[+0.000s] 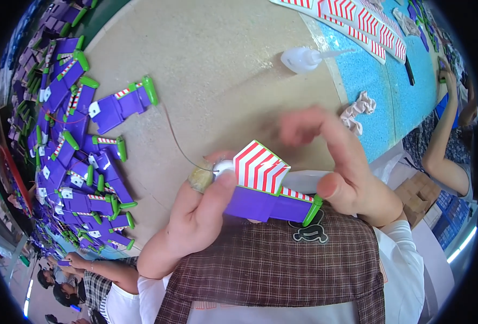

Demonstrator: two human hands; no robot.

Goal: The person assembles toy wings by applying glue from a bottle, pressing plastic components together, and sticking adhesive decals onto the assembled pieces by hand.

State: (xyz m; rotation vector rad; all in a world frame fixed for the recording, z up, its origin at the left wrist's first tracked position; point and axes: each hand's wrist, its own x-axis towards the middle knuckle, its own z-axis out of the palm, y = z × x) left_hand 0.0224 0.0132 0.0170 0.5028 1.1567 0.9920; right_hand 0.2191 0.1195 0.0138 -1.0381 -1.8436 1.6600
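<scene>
My left hand (198,210) grips a purple plastic toy wing (255,204) by its white end, thumb on top. The wing has a green tip and a panel with red and white chevron stripes (260,166). A thin dark wire (175,139) curves away from the white end toward the upper left. Yellowish tape or a cover (200,178) wraps one finger of this hand. Just right of the wing, my right hand (347,167) is raised with thumb and fingers apart, holding nothing visible; its fingertips are blurred by motion.
Many similar wings (77,124) lie heaped at the left, one (123,105) nearer the middle. A white squeeze bottle (302,59) lies beyond my right hand, near crumpled pale cloth (357,112). Striped sticker sheets (352,21) are at the top right. Other people's arms (438,146) show at both sides.
</scene>
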